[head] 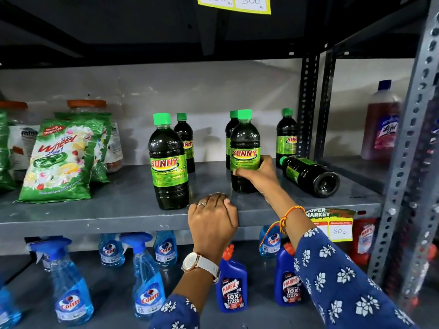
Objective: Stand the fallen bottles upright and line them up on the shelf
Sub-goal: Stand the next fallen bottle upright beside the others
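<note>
Dark Sunny bottles with green caps stand on the grey shelf (123, 205). My right hand (257, 175) grips the lower body of an upright bottle (244, 143) near the shelf's middle. One bottle (308, 174) lies on its side at the right, base toward me, cap pointing back left. Another upright bottle (169, 162) stands at the front, left of the held one. Three more stand at the back: one (184, 138) behind the front bottle, one (231, 129) mostly hidden behind the held bottle, one (286, 136) by the rack post. My left hand (212, 217) rests curled over the shelf's front edge.
Green Wheel detergent packs (59, 160) and orange-lidded jars (86, 108) fill the shelf's left side. A slotted steel post (413, 138) rises at the right, with a Lizol bottle (382, 124) beyond. Below stand blue Colin sprays (71, 288) and Harpic bottles (232, 286). A price tag (339, 230) hangs on the edge.
</note>
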Demonstrator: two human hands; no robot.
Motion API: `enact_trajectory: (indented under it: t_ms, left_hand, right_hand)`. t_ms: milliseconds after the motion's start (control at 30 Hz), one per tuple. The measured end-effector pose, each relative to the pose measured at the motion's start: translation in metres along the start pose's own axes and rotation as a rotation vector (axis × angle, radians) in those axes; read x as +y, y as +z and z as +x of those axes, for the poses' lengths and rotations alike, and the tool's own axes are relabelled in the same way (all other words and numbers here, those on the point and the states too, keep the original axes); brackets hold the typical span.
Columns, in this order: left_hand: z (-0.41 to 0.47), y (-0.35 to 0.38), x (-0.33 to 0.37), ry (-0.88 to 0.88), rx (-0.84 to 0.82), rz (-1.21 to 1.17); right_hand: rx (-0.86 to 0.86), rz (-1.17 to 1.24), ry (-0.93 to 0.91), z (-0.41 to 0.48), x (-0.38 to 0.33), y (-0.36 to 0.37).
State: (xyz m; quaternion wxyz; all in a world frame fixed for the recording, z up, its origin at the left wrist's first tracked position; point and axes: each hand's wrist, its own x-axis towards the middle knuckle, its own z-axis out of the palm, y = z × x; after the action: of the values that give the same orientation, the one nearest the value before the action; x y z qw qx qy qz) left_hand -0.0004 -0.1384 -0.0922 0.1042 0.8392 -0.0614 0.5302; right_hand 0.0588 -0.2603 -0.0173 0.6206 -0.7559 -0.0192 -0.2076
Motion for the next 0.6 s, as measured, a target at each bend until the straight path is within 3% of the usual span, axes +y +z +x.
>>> enact_trajectory:
  t_ms: [233,600]
  left_hand:
    - [-0.001,0.0,0.001,-0.015,-0.022,-0.002]
    - [0.0,-0.004,-0.001,-0.018,-0.066,0.007]
  right_hand:
    - [-0.016,0.076,0.002,-0.001,0.002,-0.002]
    - [0.004,-0.078,-0.055,-0.012,-0.003,-0.006]
